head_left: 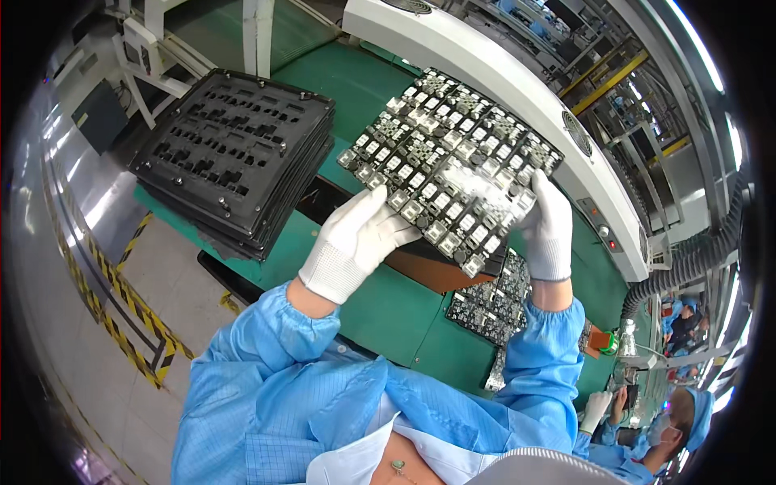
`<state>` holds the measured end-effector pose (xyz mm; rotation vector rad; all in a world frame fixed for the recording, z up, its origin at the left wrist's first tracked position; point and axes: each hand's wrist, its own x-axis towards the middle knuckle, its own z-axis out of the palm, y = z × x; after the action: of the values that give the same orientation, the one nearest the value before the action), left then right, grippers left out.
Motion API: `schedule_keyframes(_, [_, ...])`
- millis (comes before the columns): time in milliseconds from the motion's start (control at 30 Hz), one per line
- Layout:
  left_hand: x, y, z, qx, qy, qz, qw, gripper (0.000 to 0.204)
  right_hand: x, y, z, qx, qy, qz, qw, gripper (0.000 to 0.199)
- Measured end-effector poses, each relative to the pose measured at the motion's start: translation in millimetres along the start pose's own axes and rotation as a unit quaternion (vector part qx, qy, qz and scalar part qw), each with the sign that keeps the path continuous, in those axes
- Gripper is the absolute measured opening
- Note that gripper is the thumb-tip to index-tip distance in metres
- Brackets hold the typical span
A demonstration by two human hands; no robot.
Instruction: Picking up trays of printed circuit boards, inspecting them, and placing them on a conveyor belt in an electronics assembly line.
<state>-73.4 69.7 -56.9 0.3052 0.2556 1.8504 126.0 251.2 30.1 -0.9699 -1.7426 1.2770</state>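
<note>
Both hands gloved in white, sleeves pale blue. Left hand (354,242) closed on the near-left edge of a circuit panel (453,162), fingers curled under, thumb laid over the top row. Right hand (548,230) grips the near-right edge of the same panel, fingers wrapped up its side.

The panel is held up between the two hands, lifted clear of the green bench (380,307) and tilted, its far edge raised toward the white machine housing (501,89). Its face carries a grid of small grey and black parts; a blurred, shiny patch sits near the right hand.

Below the panel, on the bench: a brown block (428,271) directly under the hands, and just right of it another dark board (489,303) lying flat, partly hidden by the right forearm.

To the left, well apart from the hands, a stack of black trays (234,153) with cut-out pockets, resting on the bench corner.

Lower right: another person (663,424) in blue, seated at the line.
</note>
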Motion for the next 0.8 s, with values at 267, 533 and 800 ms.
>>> schedule_keyframes(267, [-16,-1,14,0.024,-0.058,0.013,0.998,0.040,-23,-5,-5,0.043,0.045,0.004,0.998,0.017])
schedule_keyframes(533, [-28,-3,7,0.034,-0.103,-0.015,0.994,0.045,-34,18,-25,-0.359,0.003,-0.440,0.823,0.025])
schedule_keyframes(800, [-24,2,1,0.024,-0.068,-0.001,0.997,0.040,-36,3,-37,-0.177,-0.097,-0.032,0.979,0.060])
